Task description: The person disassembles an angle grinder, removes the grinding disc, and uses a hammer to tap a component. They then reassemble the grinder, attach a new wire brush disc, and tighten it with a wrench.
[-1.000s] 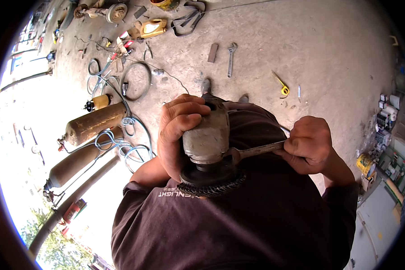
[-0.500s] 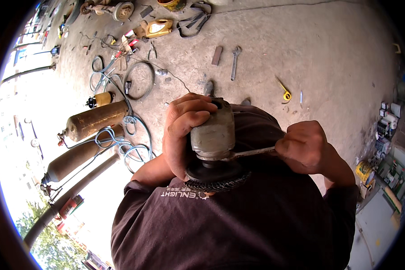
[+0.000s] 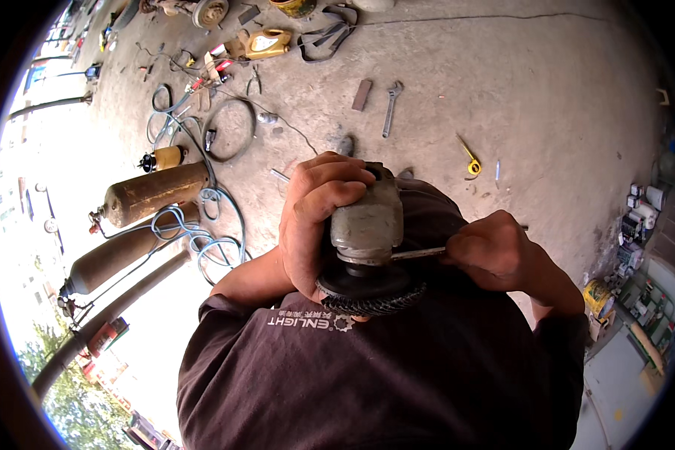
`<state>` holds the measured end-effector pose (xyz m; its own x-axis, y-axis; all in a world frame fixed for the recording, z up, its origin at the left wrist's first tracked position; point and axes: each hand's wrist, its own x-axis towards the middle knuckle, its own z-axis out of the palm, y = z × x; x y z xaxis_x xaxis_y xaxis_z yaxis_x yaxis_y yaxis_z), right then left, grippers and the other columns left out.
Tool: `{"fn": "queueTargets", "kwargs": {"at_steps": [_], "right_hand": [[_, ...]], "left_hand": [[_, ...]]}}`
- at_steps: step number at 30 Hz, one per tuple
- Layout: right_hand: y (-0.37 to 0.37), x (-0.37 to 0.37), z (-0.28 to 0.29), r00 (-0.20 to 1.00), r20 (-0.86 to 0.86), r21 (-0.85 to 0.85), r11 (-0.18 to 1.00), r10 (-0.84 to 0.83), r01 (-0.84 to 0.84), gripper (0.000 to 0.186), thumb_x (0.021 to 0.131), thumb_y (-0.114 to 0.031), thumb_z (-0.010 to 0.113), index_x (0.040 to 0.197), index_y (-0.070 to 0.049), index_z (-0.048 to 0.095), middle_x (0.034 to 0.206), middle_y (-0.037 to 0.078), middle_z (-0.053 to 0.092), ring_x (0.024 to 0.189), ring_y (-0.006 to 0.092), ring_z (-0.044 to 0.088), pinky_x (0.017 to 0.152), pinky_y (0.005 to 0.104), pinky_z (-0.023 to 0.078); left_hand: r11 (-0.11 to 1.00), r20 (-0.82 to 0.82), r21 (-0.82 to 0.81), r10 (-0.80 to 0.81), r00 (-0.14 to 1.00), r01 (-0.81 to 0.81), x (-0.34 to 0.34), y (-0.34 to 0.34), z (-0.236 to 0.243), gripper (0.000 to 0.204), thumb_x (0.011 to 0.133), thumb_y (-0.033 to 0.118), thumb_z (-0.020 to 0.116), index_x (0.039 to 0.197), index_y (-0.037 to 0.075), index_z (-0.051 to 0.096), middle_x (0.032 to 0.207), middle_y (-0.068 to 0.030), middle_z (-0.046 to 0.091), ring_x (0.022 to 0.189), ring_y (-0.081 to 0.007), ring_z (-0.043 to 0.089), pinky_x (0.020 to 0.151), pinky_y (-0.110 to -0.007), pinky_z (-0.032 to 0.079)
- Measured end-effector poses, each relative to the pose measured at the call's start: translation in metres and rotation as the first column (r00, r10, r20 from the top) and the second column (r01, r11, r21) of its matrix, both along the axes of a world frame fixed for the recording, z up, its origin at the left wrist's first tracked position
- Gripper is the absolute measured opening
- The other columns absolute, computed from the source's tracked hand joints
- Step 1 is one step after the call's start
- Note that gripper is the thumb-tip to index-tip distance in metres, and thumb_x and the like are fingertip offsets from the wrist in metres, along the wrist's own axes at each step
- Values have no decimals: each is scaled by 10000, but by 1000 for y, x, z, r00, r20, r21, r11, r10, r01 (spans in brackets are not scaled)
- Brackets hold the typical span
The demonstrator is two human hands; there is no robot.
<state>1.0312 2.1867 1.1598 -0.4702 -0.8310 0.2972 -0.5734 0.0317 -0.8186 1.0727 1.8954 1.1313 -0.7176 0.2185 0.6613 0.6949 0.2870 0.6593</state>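
My left hand [image 3: 305, 217] is wrapped around the side of a worn grey angle grinder [image 3: 366, 221], held up in front of my chest. A dark round wire brush wheel [image 3: 375, 302] sits on its spindle, facing my shirt. My right hand [image 3: 491, 251] is closed in a fist around a thin metal wrench [image 3: 420, 254]. The wrench's far end meets the grinder at the neck above the wheel; its jaw is hidden. The lower fingers of my left hand reach down beside the wheel, and their tips are out of sight.
On the concrete floor lie an adjustable wrench [image 3: 391, 109], a brown block [image 3: 361, 95] and a yellow tape measure [image 3: 472, 166]. Gas cylinders [image 3: 154, 196] with blue hoses [image 3: 229, 206] lie at left. A cluttered bench [image 3: 641, 277] stands at right.
The grinder and my left hand have moved slightly right. My right hand has come a little left and lower, closer to the grinder, and the wrench lies at a flatter angle.
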Motion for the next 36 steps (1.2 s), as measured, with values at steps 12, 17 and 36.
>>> {"fn": "queueTargets", "kwargs": {"at_steps": [12,17,36], "right_hand": [[20,-3,35,999,8,241,970,-47,44,215,783,19,776,966,-22,670,648,111,631,490,270,621,418,367,462],[24,-1,53,999,20,342,939,-46,36,221,780,13,778,966,-20,665,622,101,604,469,259,598,410,365,443],[9,3,-44,999,-10,-66,997,34,-35,183,740,59,747,897,0,675,662,104,623,526,261,631,418,370,466]], "left_hand": [[995,40,-62,-78,996,80,-17,18,18,962,730,665,793,1220,-128,553,1086,-263,622,948,-373,638,820,-467,515],[991,-18,-98,-97,995,95,-20,22,15,936,774,673,753,1198,-139,560,1052,-265,633,909,-376,644,788,-461,520],[990,-21,101,98,995,-96,-11,38,11,532,815,295,741,1101,-129,594,993,-270,653,879,-366,658,765,-462,543]]}}
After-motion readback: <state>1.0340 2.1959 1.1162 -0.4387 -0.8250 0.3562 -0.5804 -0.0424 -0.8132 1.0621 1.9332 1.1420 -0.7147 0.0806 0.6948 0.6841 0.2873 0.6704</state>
